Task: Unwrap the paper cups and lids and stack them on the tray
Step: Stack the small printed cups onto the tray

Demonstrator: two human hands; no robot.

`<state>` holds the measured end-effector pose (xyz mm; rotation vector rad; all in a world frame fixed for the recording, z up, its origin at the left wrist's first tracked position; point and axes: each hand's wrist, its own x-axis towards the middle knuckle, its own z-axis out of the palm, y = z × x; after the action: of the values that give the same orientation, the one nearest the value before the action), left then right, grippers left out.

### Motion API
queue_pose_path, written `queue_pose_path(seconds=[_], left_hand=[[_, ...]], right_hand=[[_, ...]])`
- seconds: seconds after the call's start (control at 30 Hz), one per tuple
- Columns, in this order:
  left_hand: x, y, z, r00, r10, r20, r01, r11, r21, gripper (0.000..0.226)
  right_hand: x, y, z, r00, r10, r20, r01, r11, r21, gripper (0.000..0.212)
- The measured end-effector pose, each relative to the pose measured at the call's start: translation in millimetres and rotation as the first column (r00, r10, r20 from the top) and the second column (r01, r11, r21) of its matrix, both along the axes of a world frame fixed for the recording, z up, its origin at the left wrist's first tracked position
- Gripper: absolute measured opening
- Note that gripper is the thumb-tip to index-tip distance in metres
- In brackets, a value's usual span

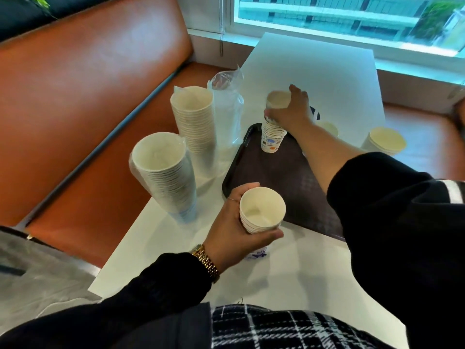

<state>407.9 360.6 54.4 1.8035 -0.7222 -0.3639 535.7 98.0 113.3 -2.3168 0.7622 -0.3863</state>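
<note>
On tray [236, 162], near far-left rim, cup stack [273, 133] is gripped by right hand [293, 110]; small stack [261, 212] held in left hand [232, 229] off tray's near-left edge.

A single head-worn view looks steeply down and forward from close above the white tabletop [314, 71], wide-angle; the window [352, 16] lies toward 12 o'clock, the orange bench [88, 84] toward 10.

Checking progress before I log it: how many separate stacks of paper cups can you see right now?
6. Two tall stacks left of the tray, one on it under the right hand, one in the left hand, two beyond the right forearm, one partly hidden.
</note>
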Motion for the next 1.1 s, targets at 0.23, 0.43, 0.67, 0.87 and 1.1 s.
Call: queue_pose_path(seconds=[0.23,0.43,0.67,0.87,1.1], left_hand=[[0,0,-1,1.0,-0.015,-0.002,0.014,1.0,-0.024,0.085],[0,0,0,0.999,-0.035,-0.018,0.034,0.999,-0.038,0.089],[0,1,0,0.999,-0.024,-0.036,0.021,0.996,-0.087,0.084],[1,3,0,0.999,-0.034,-0.019,0.031,0.993,-0.111,0.082],[0,2,-3,0.999,-0.04,-0.029,0.037,0.992,-0.125,0.079]], right_hand=[[-19,5,-18,0.997,-0.078,0.023,0.074,0.984,0.161,0.079],[-60,31,4,0.978,-0.053,0.202,-0.002,0.964,0.266,0.052],[-129,84,1,0.963,0.07,0.261,-0.189,0.867,0.461,0.032],[-181,117,-9,0.916,0.179,0.358,-0.365,0.739,0.565,0.02],[-213,128,-20,0.879,0.234,0.415,-0.455,0.674,0.582,0.028]])
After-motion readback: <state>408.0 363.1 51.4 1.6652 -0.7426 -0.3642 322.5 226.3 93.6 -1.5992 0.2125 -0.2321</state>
